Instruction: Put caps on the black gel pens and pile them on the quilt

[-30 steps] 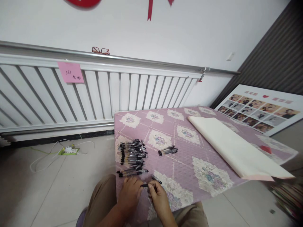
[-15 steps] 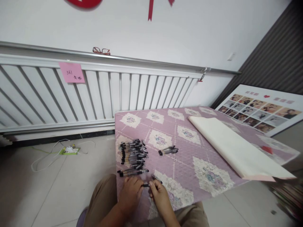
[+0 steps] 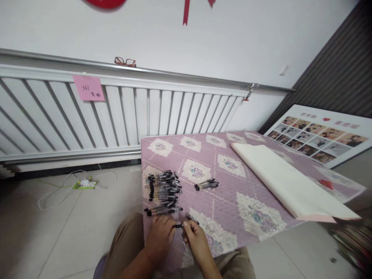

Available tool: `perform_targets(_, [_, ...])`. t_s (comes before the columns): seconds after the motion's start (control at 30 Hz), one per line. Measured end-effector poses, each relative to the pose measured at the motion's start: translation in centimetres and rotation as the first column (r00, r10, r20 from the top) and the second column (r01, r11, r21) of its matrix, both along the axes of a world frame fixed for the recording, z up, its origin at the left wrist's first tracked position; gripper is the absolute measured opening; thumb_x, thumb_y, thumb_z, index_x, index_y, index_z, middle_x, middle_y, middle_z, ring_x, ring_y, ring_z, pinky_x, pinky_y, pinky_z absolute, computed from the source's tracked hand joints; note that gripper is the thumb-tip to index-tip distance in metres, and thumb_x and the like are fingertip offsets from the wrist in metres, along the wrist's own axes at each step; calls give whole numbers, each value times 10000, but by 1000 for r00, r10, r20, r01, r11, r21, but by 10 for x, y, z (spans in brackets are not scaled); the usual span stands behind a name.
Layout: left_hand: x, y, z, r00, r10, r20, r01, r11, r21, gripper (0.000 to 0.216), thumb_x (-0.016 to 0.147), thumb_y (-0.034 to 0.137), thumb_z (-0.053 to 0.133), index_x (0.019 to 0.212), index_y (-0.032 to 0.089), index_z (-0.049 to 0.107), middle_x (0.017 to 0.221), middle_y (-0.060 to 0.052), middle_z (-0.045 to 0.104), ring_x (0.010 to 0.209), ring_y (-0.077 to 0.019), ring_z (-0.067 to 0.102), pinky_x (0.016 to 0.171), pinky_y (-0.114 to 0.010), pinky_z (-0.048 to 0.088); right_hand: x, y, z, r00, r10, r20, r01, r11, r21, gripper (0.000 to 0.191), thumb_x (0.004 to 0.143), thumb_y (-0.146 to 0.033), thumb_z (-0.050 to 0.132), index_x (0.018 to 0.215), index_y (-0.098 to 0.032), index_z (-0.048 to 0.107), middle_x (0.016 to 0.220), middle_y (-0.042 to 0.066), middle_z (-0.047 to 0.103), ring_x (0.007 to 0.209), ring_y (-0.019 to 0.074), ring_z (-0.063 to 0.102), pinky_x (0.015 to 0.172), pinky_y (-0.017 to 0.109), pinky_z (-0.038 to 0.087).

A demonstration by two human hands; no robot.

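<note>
Between my two hands, near the front edge of the table, is a black pen (image 3: 178,226). My left hand (image 3: 161,232) is closed round its left part, which the fingers hide. The fingertips of my right hand (image 3: 195,233) pinch its right end. Just beyond my right hand lies a loose pen piece (image 3: 192,219), partly hidden by the fingers. Past my left hand, a pile of black-ended clear pens (image 3: 164,190) lies in rows on the cloth. A smaller group of pens (image 3: 206,185) lies to the right of the pile.
A purple flowered cloth (image 3: 223,201) covers the table. A folded cream sheet (image 3: 279,178) lies on its right side, with a photo board (image 3: 319,133) behind. A white radiator (image 3: 168,112) lines the wall. On the floor at left sits a power strip (image 3: 86,184) with wires.
</note>
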State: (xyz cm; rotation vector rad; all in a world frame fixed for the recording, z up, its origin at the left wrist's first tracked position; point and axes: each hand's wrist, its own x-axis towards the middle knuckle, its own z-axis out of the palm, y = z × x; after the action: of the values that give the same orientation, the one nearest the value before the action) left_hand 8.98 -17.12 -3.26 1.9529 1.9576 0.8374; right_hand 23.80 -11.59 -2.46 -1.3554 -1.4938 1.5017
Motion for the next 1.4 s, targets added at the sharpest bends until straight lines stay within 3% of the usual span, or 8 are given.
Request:
perform_targets(0.17, [0,0,1,1000,-9,-3,9,1000,0,174,886,167,471,934,248,617,942,-8,636,934,-204,567,878,-387,352,1,0,0,999,34,5,-34,999,2,387,773,-555,546,603,-230,422,476,-71,452,417,90,392,443,223,317])
perform_targets(0.4, [0,-1,5,1000,-3,7,3,1000,7,179,869,142,482,923,250,613,933,3,636,934,-193,571,878,-373,354,1,3,3,997,33,-70,-39,995,-88,294,673,-455,660,806,-229,527,606,-72,497,498,102,483,427,193,345])
perform_targets(0.6, [0,-1,3,1000,-7,-18,7,1000,9,165,880,166,480,923,249,615,937,1,634,933,-188,570,876,-362,362,1,3,-1,1000,22,-4,-22,998,-67,368,749,-536,581,626,-227,424,477,-76,448,421,81,396,427,204,321])
perform_targets(0.83, [0,-1,1,999,-23,-37,24,1000,9,177,893,182,463,934,254,619,935,-7,632,926,-191,563,888,-367,368,3,3,5,996,5,-90,-14,994,-104,323,681,-505,653,715,-221,501,567,-79,470,481,91,455,446,197,343])
perform_targets(1.07, [0,-1,3,1000,0,-31,0,1000,4,167,891,168,468,905,244,616,933,-7,639,930,-192,570,873,-358,377,-1,-1,3,999,37,25,-37,999,2,357,775,-532,553,628,-229,433,479,-78,440,434,92,392,452,220,317])
perform_targets(1.4, [0,1,0,998,-35,-50,32,998,-54,181,912,196,442,937,246,615,952,-8,635,938,-196,557,886,-372,357,5,0,5,990,38,-136,-52,994,-98,288,690,-458,668,798,-216,555,641,-62,497,547,103,492,468,199,370])
